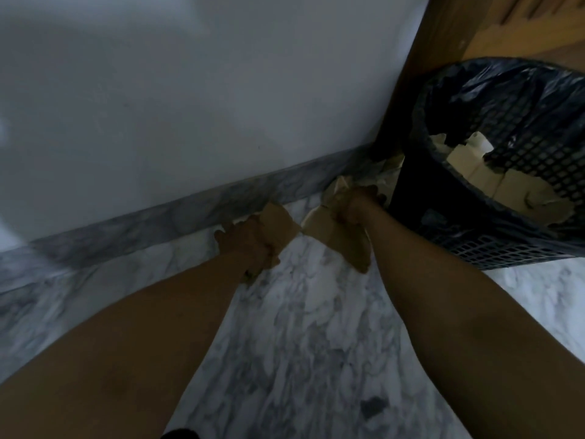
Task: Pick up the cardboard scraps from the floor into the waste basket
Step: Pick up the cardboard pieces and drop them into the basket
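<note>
Presently both hands are closed on cardboard. Your left hand [250, 245] curls round a brown scrap [280, 221]. Your right hand [351, 210], just beside it, grips a larger pale-edged scrap [340, 240] that hangs below the fist; blur hides the finger detail. Just beyond the right hand, loose scraps [384, 175] lie on the floor, tucked against the skirting [190, 204] and the basket's side. Close to the right of both grips stands the waste basket [506, 245], its black liner [506, 87] slack over the rim, with cardboard pieces [474, 175] already inside.

Likely hazards:
- The hanging scrap may catch the rim as you swing right and pull free.
- The slack liner may fold inward and deflect the drop.
- A knock from your forearm may tip the basket.
- The tucked scraps are easily missed.
</note>
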`<state>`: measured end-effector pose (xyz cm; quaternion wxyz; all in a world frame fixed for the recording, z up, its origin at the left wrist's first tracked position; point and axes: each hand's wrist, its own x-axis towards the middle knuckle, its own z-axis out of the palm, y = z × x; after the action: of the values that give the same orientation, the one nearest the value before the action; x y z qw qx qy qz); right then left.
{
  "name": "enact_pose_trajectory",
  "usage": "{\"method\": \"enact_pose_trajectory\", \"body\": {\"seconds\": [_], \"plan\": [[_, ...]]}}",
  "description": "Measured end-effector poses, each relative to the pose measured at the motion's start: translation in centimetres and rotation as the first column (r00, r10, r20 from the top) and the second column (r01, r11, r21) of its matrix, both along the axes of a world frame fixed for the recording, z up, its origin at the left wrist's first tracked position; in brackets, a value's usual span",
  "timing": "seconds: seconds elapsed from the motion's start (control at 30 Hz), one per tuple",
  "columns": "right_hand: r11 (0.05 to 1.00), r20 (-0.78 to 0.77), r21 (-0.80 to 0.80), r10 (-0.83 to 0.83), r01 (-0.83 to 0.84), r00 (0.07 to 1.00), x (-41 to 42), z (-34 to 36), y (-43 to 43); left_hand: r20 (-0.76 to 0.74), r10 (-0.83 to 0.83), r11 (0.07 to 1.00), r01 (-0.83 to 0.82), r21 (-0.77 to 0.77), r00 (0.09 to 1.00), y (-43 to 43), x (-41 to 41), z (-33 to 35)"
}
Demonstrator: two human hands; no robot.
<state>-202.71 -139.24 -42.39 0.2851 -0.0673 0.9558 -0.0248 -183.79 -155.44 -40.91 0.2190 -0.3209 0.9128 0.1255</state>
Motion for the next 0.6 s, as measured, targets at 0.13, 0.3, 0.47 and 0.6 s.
{"method": "enact_pose_trajectory", "body": {"seconds": [0.13, 0.3, 0.47, 0.6], "plan": [[0.975, 0.057, -0.204, -0.079, 0.089, 0.995, 2.9, 1.8, 0.6, -0.059, 0.011, 1.000, -0.012, -0.001, 0.998, 0.5, 0.4, -0.2], [0.943, -0.074, -0.317, -0.132, 0.103, 0.988, 7.8, 2.2, 1.8, -0.253, 0.050, 0.995, -0.026, 0.099, 0.966, 2.1, 1.6, 0.6], [0.923, -0.153, -0.383, -0.109, 0.042, 0.982, 14.1, 1.4, 3.6, -0.317, 0.180, 0.972, -0.118, 0.204, 0.931, 4.3, 3.0, 1.1], [0.952, -0.125, -0.304, 0.005, -0.043, 0.992, 17.3, 2.8, 5.2, -0.078, 0.279, 0.901, -0.233, 0.365, 0.957, 6.0, 4.5, 1.8]]}}
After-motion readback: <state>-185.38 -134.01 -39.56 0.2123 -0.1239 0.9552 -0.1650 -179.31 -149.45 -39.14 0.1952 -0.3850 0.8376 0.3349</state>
